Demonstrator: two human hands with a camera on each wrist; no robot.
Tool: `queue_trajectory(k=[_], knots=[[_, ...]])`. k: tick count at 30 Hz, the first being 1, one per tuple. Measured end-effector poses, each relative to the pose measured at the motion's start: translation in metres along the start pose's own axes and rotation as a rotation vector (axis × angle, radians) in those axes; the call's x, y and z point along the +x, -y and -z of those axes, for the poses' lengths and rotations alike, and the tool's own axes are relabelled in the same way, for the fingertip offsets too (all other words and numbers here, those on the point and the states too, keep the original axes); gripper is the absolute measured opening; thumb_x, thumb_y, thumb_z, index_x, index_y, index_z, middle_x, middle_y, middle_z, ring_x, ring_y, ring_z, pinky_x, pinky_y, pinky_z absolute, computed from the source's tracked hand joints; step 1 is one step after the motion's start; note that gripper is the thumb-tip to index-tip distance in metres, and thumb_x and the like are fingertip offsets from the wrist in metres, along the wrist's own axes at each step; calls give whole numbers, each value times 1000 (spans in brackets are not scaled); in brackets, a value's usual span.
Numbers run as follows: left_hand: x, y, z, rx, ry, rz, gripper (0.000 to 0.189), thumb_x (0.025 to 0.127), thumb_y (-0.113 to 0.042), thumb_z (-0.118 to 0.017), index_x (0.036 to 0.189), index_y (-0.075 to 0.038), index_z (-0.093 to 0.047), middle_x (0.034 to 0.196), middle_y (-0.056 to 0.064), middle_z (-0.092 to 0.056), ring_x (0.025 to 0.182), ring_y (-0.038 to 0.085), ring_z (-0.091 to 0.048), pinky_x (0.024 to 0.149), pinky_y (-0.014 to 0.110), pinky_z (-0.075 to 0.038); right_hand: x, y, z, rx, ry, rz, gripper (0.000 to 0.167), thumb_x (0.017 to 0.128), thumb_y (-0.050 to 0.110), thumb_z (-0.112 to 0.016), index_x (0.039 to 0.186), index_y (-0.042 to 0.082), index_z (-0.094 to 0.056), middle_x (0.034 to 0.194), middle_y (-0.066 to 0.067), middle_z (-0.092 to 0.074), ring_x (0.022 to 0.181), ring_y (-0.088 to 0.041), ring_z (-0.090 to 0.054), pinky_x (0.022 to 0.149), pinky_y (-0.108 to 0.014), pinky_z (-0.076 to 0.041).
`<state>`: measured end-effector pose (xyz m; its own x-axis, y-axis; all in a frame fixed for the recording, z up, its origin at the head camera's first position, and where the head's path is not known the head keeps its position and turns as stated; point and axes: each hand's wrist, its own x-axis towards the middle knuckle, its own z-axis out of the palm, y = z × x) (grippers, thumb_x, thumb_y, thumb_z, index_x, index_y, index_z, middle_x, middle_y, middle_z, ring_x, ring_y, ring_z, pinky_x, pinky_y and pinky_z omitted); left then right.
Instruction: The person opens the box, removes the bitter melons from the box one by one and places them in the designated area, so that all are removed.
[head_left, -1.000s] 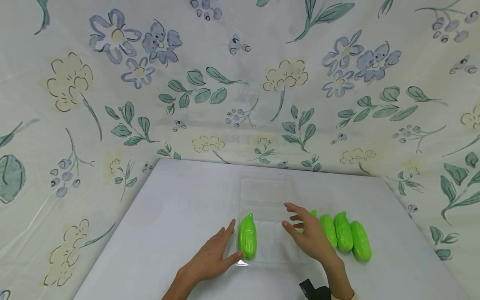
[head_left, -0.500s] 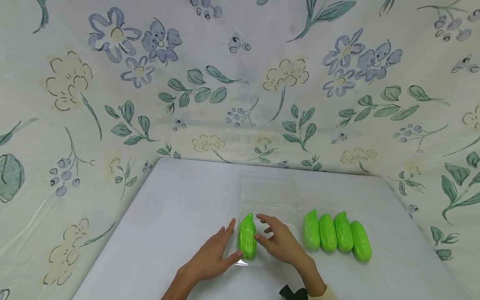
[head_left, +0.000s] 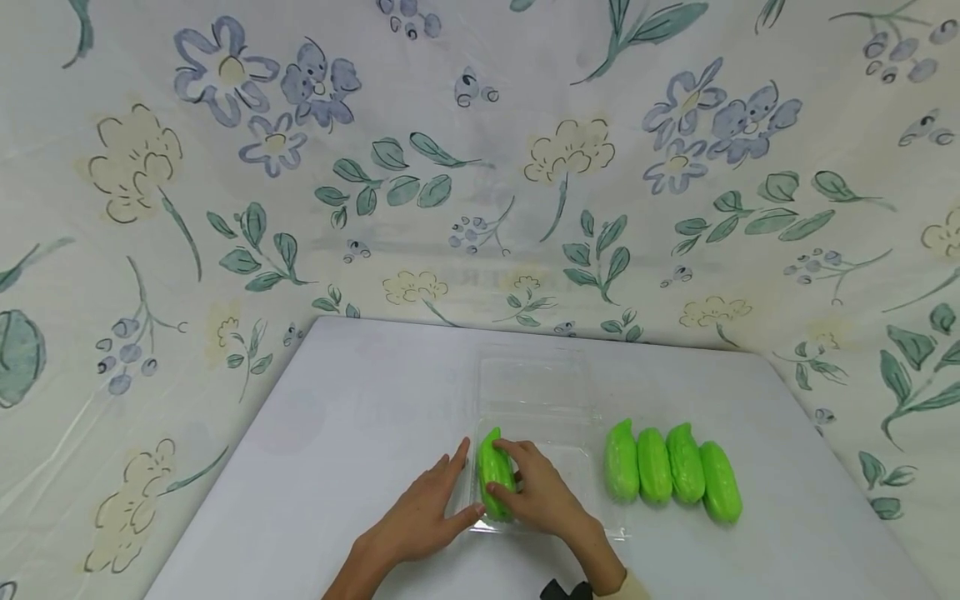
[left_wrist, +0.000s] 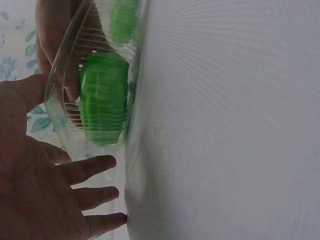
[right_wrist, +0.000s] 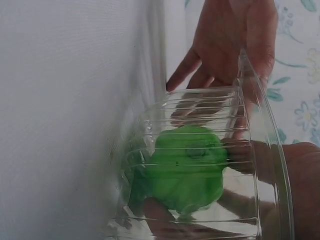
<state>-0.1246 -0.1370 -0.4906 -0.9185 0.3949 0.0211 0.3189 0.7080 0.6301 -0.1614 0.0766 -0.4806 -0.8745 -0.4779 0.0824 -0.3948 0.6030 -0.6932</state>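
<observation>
A glossy bright green gourd-like vegetable (head_left: 495, 479) lies lengthwise at the left side of a clear plastic box (head_left: 573, 500). My right hand (head_left: 543, 496) grips it from the right, index finger near its pointed end and thumb lower down. Through the box wall in the right wrist view, the vegetable (right_wrist: 187, 167) shows between my right fingers and thumb. My left hand (head_left: 420, 508) stays at the box's left edge with fingers spread and fairly straight. In the left wrist view, my left hand (left_wrist: 45, 185) has its thumb against the box rim (left_wrist: 52, 95).
To the right of the box, several similar green vegetables (head_left: 684, 462) lie side by side on the white table (head_left: 375, 392). The box's clear lid (head_left: 536, 379) is folded back flat behind it. A flower-printed cloth (head_left: 480, 225) hangs behind the table.
My right hand has moved left from beside the row of vegetables onto the one in the box, which now tilts slightly. My left hand has kept its place.
</observation>
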Motion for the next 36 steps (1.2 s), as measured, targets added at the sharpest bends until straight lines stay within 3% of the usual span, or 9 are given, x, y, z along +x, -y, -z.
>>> queue_trajectory(k=[8, 14, 19, 25, 36], knots=[[0, -1, 1, -10, -10, -8, 86, 96, -57, -52, 158, -8, -18, 150, 20, -39, 135, 46, -37, 102, 64, -35, -3, 3, 9, 3, 2, 9, 54, 88, 23, -74, 137, 11, -55, 131, -17, -54, 91, -20, -63, 69, -25, -54], [0, 0, -1, -11, -1, 6, 86, 95, -55, -55, 158, -10, -17, 150, 19, -40, 135, 46, -37, 101, 64, -36, -12, 1, 28, 99, -13, 37, 55, 91, 19, -72, 141, 13, -51, 135, -15, -52, 93, -25, -64, 66, -24, -54], [0, 0, 1, -11, 5, 4, 87, 95, -57, -53, 159, -12, -15, 151, 17, -40, 137, 44, -35, 104, 61, -35, -21, -2, 54, 147, -81, 38, 56, 90, 16, -73, 142, 15, -51, 136, -16, -51, 94, -29, -65, 68, -24, -55], [-1, -2, 4, -16, 6, 3, 87, 96, -56, -53, 159, -11, -14, 151, 17, -39, 138, 44, -33, 105, 62, -33, -33, -13, 86, 132, -176, -21, 57, 89, 10, -74, 141, 17, -52, 137, -14, -51, 97, -30, -64, 69, -27, -56], [-1, -2, 2, -27, 6, 6, 87, 96, -55, -54, 159, -10, -14, 152, 17, -38, 139, 44, -32, 106, 61, -32, -57, -39, 132, 34, -329, -114, 58, 92, 13, -71, 144, 11, -46, 141, -22, -45, 102, -46, -62, 74, -44, -58]])
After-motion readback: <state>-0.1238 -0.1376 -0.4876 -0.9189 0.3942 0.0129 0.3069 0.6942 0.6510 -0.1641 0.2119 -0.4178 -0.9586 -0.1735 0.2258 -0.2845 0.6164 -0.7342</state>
